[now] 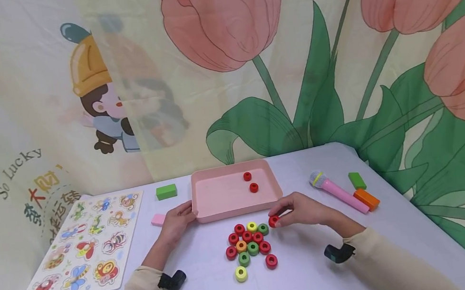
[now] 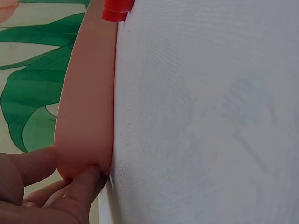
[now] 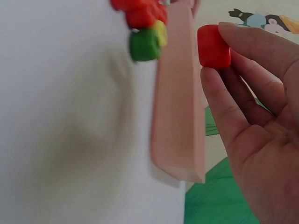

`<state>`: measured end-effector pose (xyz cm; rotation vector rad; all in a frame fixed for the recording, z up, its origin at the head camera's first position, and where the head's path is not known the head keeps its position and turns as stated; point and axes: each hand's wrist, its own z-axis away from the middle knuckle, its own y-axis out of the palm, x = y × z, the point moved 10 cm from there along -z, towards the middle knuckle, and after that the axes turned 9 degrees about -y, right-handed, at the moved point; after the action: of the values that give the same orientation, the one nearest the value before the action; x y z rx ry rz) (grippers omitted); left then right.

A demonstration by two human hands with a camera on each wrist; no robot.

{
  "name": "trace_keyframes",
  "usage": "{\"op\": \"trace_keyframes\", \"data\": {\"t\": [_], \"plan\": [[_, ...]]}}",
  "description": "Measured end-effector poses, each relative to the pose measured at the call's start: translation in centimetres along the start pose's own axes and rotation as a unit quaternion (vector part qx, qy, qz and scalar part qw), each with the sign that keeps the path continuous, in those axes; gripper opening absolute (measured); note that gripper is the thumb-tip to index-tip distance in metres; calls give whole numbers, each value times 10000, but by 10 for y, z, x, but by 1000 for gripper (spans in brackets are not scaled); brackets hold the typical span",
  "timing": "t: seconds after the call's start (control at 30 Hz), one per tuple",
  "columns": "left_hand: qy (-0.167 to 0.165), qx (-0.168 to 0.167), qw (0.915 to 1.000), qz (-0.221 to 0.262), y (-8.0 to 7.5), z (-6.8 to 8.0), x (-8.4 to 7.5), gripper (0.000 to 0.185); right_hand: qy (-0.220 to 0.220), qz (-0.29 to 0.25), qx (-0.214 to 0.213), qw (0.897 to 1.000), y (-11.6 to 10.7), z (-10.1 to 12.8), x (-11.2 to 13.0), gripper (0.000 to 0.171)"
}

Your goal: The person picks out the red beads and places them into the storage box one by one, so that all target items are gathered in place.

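Right hand (image 1: 304,209) pinches a red ring-shaped bead (image 1: 273,221) at its fingertips; left hand (image 1: 177,219) grips the shallow pink rectangular plastic tray (image 1: 223,211) by its near-left corner

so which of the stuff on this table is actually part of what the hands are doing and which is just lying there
In use: red bead pinched by right hand; pink tray held by left hand; bead pile.

Lying about: animal puzzle board, toy microphone, green block, pink block, green and orange blocks.
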<state>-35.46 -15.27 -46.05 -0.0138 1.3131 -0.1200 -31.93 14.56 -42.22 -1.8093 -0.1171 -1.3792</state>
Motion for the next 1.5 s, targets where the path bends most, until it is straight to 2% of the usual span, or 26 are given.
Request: {"op": "trace_keyframes", "data": {"t": [0.17, 0.37, 0.67, 0.87, 0.97, 1.17, 1.33, 1.5], "plan": [[10, 35, 10000, 9, 0, -1, -2, 50, 13, 114, -133, 9998, -22, -28, 7, 28], [-17, 19, 10000, -15, 0, -1, -5, 50, 160, 277, -399, 9987, -38, -69, 7, 26], [24, 39, 10000, -52, -2, -3, -9, 50, 232, 213, -615, 9976, -45, -126, -1, 28], [78, 3, 10000, -23, -3, -5, -9, 50, 568, 797, -633, 9932, -44, -155, -13, 27], [73, -5, 10000, -48, -2, -5, -8, 50, 717, 1034, -520, 9907, -41, -165, -17, 23], [51, -29, 10000, -9, -1, -4, -6, 50, 770, 823, -365, 9930, -35, -179, -19, 20], [24, -87, 9999, -48, -3, -3, -1, 50, 1099, 1315, -281, 9848, -33, -182, -29, 14], [-37, -159, 9998, -88, -2, -2, 3, 49, 1126, 1095, -160, 9875, -20, -182, -35, 14]]}}
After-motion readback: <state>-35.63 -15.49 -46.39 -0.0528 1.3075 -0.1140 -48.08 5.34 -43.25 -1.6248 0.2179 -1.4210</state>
